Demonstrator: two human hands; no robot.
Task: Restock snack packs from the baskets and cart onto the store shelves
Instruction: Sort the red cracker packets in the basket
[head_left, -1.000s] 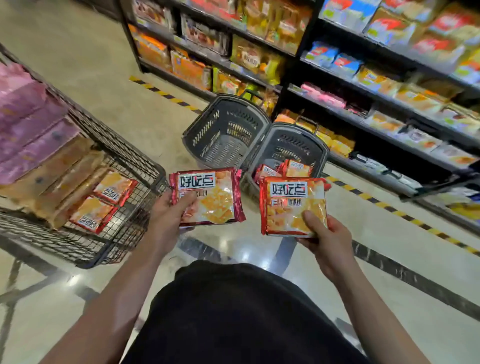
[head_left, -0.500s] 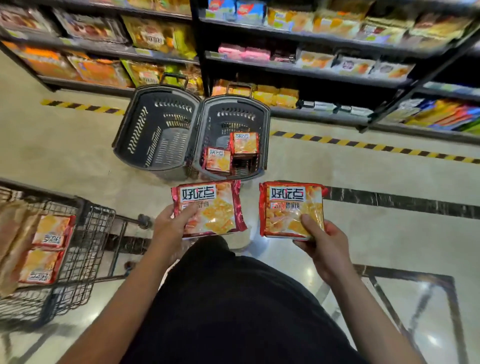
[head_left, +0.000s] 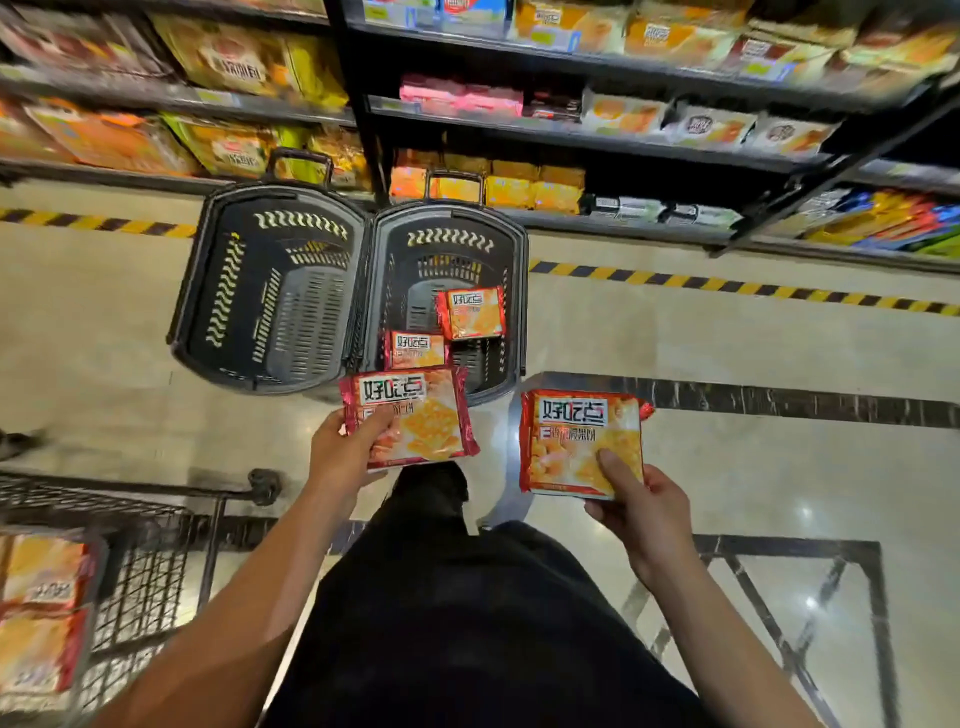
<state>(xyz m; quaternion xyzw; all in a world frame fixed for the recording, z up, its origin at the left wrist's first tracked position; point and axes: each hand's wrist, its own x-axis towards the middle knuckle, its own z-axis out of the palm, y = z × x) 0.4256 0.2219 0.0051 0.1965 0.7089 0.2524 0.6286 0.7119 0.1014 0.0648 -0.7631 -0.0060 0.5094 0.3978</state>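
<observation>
Two red snack packs in play here: the left hand (head_left: 340, 457) grips one pack (head_left: 410, 415), thumb curled over its face, and the right hand (head_left: 636, 512) pinches the other pack (head_left: 582, 441) the same way. Both packs are held flat, just this side of the right-hand basket (head_left: 511, 249). The shelves (head_left: 597, 137) sit beyond that basket, so I'd guess it's a straight reach forward, and the right hand looks slightly nearer.

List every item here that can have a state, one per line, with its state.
left hand: grips a red snack pack
right hand: grips a second red snack pack
left basket: on the floor, no packs seen inside
right basket: on the floor, holds two red packs
cart: holds more packs
shelves: stocked with goods
</observation>
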